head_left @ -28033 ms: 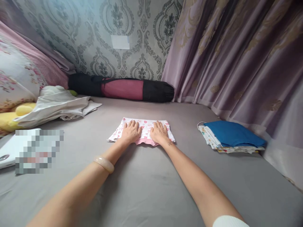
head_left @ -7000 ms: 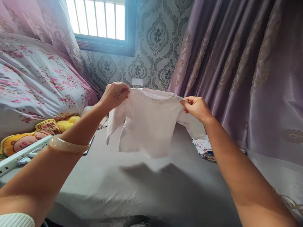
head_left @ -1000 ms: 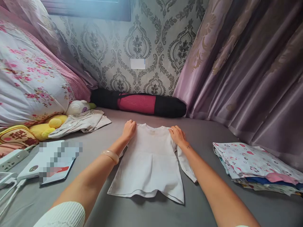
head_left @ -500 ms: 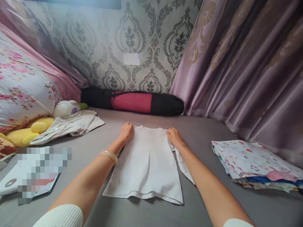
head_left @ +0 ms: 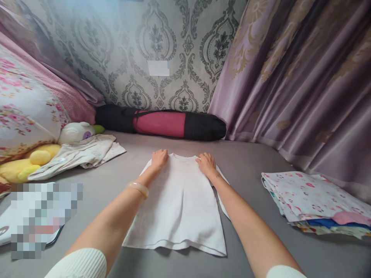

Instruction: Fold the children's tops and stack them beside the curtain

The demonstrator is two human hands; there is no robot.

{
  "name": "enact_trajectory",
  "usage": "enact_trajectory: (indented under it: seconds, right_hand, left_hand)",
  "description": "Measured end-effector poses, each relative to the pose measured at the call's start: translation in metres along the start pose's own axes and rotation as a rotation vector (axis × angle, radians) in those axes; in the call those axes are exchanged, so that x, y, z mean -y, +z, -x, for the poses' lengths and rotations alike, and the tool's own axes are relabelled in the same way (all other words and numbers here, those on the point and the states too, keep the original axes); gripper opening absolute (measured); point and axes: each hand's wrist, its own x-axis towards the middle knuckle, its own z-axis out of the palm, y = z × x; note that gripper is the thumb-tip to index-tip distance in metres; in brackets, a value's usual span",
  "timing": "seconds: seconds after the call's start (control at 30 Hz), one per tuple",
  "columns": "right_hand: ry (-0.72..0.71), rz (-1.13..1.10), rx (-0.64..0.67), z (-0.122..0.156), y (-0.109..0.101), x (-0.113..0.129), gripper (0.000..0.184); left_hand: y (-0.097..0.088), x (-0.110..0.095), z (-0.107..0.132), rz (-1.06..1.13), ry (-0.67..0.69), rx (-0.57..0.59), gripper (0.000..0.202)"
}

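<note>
A white long-sleeved shirt [head_left: 179, 204] lies flat on the grey bed sheet, its neckline away from me and its hem towards me. My left hand [head_left: 160, 159] is closed on the shirt's left shoulder, close to the collar. On the other shoulder, my right hand [head_left: 206, 163] has its fingers curled over the fabric beside the neckline. One sleeve shows partly under and beside my right forearm; the other is mostly hidden behind my left arm. The hem ripples slightly.
At the right lies a stack of folded printed cloths [head_left: 315, 197]. A black and red rolled bag [head_left: 159, 123] runs along the wall. To the left are a crumpled beige garment [head_left: 87, 152], a yellow plush toy [head_left: 37, 160], a floral pillow [head_left: 26, 112] and a blurred flat object [head_left: 37, 220].
Both hands have shifted inward along the shirt's shoulders, closer to the collar. More of the left sleeve's top shows beside my left hand. The view has moved slightly.
</note>
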Motion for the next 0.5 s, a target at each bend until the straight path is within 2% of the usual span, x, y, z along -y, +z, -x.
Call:
enact_trajectory:
  seconds: [0.1,0.2,0.33,0.5]
  right_hand:
    - [0.006,-0.006,-0.039,0.003,0.003,0.001,0.027]
    - [0.016,-0.033,-0.011,0.005,0.001,-0.001,0.028]
    - [0.050,-0.219,0.032,0.008,-0.009,-0.014,0.032]
    - [0.220,-0.453,0.070,0.030,-0.026,-0.051,0.028]
  left_hand:
    - [0.002,-0.002,0.003,-0.005,-0.018,-0.019,0.026]
    - [0.002,-0.003,0.007,-0.025,-0.027,-0.025,0.026]
    - [-0.004,-0.005,0.017,-0.081,-0.009,-0.073,0.024]
    - [-0.004,-0.023,0.031,0.004,0.193,-0.059,0.028]
